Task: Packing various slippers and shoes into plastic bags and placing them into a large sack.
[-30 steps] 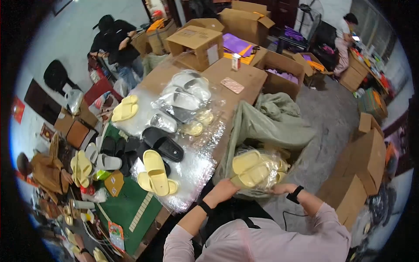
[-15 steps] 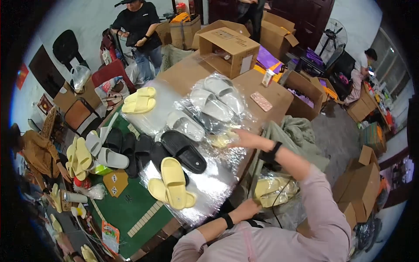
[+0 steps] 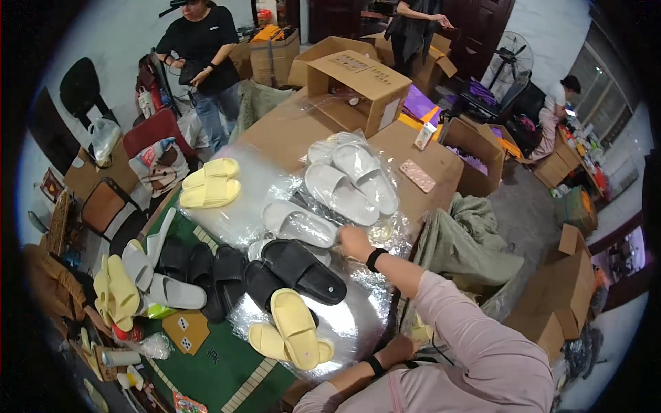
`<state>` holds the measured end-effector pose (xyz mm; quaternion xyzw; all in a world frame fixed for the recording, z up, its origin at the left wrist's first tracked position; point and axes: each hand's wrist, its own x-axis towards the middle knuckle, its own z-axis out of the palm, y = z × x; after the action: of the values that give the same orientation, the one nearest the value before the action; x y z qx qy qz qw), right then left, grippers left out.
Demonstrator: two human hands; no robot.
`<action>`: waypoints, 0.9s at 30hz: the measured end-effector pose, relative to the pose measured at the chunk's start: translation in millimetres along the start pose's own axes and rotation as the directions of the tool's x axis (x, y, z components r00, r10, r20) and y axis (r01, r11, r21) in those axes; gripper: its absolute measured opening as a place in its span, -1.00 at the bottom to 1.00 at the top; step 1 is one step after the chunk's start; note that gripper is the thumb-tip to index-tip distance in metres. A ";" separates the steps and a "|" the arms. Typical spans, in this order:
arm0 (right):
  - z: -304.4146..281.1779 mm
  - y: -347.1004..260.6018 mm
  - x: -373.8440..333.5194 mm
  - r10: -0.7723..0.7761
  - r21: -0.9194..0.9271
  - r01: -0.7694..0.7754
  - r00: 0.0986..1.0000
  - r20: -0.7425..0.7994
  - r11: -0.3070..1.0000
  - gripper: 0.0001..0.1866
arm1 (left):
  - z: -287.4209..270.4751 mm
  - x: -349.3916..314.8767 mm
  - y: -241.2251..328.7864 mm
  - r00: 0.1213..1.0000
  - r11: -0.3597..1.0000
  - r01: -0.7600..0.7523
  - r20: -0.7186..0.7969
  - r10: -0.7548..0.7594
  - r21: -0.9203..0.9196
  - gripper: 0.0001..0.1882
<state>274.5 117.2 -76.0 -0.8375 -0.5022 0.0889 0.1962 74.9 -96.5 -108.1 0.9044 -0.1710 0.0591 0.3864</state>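
My right hand (image 3: 356, 243) is closed at the near end of a light grey slipper (image 3: 300, 224) on the table, its fingers curled against the slipper's edge. Beyond it, grey slippers (image 3: 351, 182) lie in clear plastic bags, and a crumpled clear bag (image 3: 387, 227) shines just past my wrist. Low by the table's edge, my left hand (image 3: 399, 350) is closed beside a yellow slipper (image 3: 421, 330), mostly hidden by my right arm; its grip is hidden. Black slippers (image 3: 303, 270) and crossed yellow slippers (image 3: 295, 330) lie left of my right hand on clear plastic sheeting (image 3: 358, 313).
An open carton (image 3: 359, 89) and a pink phone (image 3: 417, 176) sit on the far table. A green sack (image 3: 463, 241) slumps off the right edge. More slippers (image 3: 182, 290) cover the green mat (image 3: 203, 368). Other people (image 3: 200, 62) are around the room.
My right hand has moved left and toward me, from the yellow bagged bundle to the grey slipper. My left hand has shifted slightly down. The view has turned a little.
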 end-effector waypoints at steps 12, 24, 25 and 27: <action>-200.5 -6.4 53.0 0.299 0.717 0.152 0.836 -0.461 0.680 -0.85 | -4.5 18.8 -9.9 0.971 0.997 -0.050 0.234 0.036 0.051 -0.79; -332.2 87.3 -190.5 0.310 0.583 0.053 0.807 -0.503 0.810 -0.55 | 37.9 25.0 11.8 0.979 0.983 0.181 0.088 -0.183 0.035 -0.89; -329.9 126.3 -208.4 0.242 0.565 0.119 0.817 -0.523 0.816 -0.54 | 75.1 28.1 -2.4 0.981 0.965 0.189 0.005 -0.193 0.180 -0.91; -316.2 235.4 -254.3 0.197 0.619 0.149 0.869 -0.454 0.771 -0.60 | 65.6 31.5 2.6 0.983 0.956 0.109 0.110 -0.144 0.273 -0.89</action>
<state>451.6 -279.8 100.4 -0.7216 -0.3636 0.0386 0.5878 101.7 -153.6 -144.3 0.9591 -0.1278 -0.0020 0.2525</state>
